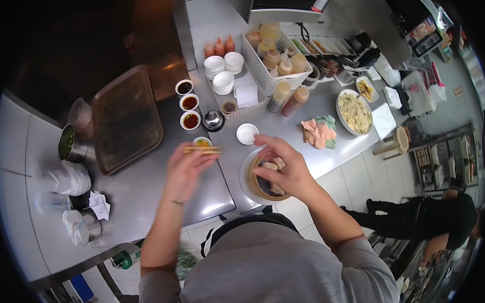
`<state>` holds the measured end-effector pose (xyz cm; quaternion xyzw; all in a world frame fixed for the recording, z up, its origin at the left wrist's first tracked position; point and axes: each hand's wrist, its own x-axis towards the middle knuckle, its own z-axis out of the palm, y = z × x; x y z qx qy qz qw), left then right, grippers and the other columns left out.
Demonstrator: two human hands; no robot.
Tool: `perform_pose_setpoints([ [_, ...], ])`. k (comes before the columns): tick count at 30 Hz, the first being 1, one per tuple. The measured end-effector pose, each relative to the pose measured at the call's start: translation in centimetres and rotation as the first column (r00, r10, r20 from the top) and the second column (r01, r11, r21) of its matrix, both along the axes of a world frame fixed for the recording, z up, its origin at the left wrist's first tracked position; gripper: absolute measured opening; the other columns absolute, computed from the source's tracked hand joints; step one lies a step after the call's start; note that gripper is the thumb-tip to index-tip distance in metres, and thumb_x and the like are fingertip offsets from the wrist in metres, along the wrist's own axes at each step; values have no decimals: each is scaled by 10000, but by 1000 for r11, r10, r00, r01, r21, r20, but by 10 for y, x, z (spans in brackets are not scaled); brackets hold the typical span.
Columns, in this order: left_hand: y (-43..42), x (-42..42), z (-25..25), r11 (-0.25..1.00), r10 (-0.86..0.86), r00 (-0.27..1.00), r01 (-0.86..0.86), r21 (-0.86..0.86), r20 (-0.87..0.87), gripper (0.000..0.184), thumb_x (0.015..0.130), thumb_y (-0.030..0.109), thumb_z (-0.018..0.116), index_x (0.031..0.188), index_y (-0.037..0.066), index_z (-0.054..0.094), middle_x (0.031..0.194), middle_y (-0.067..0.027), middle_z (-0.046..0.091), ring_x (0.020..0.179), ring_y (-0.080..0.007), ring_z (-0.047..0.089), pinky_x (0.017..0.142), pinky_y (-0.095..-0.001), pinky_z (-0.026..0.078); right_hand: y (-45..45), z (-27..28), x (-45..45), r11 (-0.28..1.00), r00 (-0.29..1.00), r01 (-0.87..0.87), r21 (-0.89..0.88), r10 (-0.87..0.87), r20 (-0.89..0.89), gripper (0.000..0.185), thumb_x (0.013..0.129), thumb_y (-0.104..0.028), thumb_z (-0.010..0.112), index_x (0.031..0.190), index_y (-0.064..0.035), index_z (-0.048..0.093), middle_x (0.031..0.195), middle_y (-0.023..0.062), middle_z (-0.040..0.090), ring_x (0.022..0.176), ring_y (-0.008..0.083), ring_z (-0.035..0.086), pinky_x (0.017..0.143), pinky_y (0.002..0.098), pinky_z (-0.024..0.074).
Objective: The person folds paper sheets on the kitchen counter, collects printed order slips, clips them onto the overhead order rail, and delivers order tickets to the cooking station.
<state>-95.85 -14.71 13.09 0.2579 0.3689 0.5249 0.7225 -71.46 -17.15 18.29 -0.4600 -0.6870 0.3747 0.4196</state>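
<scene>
Your left hand (185, 169): slightly blurred, gripping a slim tan piece (202, 149) between thumb and fingers, beside a small dish of yellow food (201, 141). Your right hand (291, 168): spread, thumb and fingers apart, over the round steamer (251, 179); whether a fingertip touches the contents, you cannot tell. Steamer: one, holding dumplings (277, 190), set on a white plate (244, 175) close to the surface's front edge, nearest your body. Surface (153, 202): steel, with a seam running between your two hands; your widest open room lies left of the left hand, below the brown tray (126, 121). White dish (247, 134): one, just beyond the right fingertips. Dark sauce cups (189, 102): three, in a row beyond your left hand, with a shiny metal dome (213, 121) close to the nearest. Folded cloth (317, 133): pink and green, right of your right hand, a strip of open steel between. White bowl (339, 112): filled, farther right, near the front edge; your reach that way narrows there.
</scene>
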Motion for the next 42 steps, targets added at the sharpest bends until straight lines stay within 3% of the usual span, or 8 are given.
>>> perform_pose_setpoints([
  [8,-4,120,34,942,-319,908,336,-18,272,235,925,205,516,1034,-3,495,1021,-172,627,927,-230,629,829,-325,508,2,-2,55,996,944,84,29,-70,-323,224,759,12,696,977,22,645,847,60,636,749,125,602,680,239,500],
  [15,6,113,-16,992,74,819,-4,125,-569,328,953,303,457,1160,58,524,1168,-111,573,1028,-204,573,840,-360,474,19,-111,195,758,799,478,-445,-585,-137,102,802,-47,662,773,43,624,655,77,611,513,108,541,458,228,431],
  [18,-3,83,-106,983,-123,516,-51,-174,-848,263,923,235,516,1097,44,567,977,-74,642,792,-140,619,663,-283,499,11,-185,214,694,870,335,-637,-488,-74,169,804,-104,666,743,43,609,623,81,594,486,113,532,431,241,424],
  [21,-32,98,-125,905,-332,667,24,-426,-667,220,901,153,513,1061,19,583,860,-68,656,693,-123,615,581,-247,478,2,-192,187,599,855,169,-783,-485,-186,194,806,-134,681,787,44,609,653,92,603,501,136,559,463,255,475],
  [27,-55,116,-155,991,-22,391,132,32,-920,190,868,110,540,1010,-11,574,873,-149,658,746,-221,637,668,-316,501,-39,-209,166,515,901,-145,-845,-284,-327,184,807,-121,678,819,43,597,698,106,615,568,173,622,526,278,529],
  [37,-64,58,-144,915,386,869,-402,13,-310,238,952,210,414,1067,26,512,1037,-91,600,904,-174,590,813,-318,493,-11,-157,73,673,972,-115,-731,-74,-221,126,828,-52,616,885,58,596,723,104,632,593,152,626,555,258,537],
  [40,-50,10,-104,890,456,821,-414,190,-344,312,944,211,432,1187,24,490,1116,-89,584,1023,-180,578,895,-329,476,37,-124,39,657,973,-216,-722,80,-218,133,831,-94,621,894,23,616,721,98,648,618,199,642,581,298,531],
  [42,-32,-52,-125,843,538,781,-507,180,-317,322,938,188,449,1206,12,479,1146,-90,572,1030,-180,573,898,-327,473,92,-152,29,950,987,53,-307,-2,162,159,791,-106,638,897,13,624,718,132,650,656,315,643,609,356,521],
])
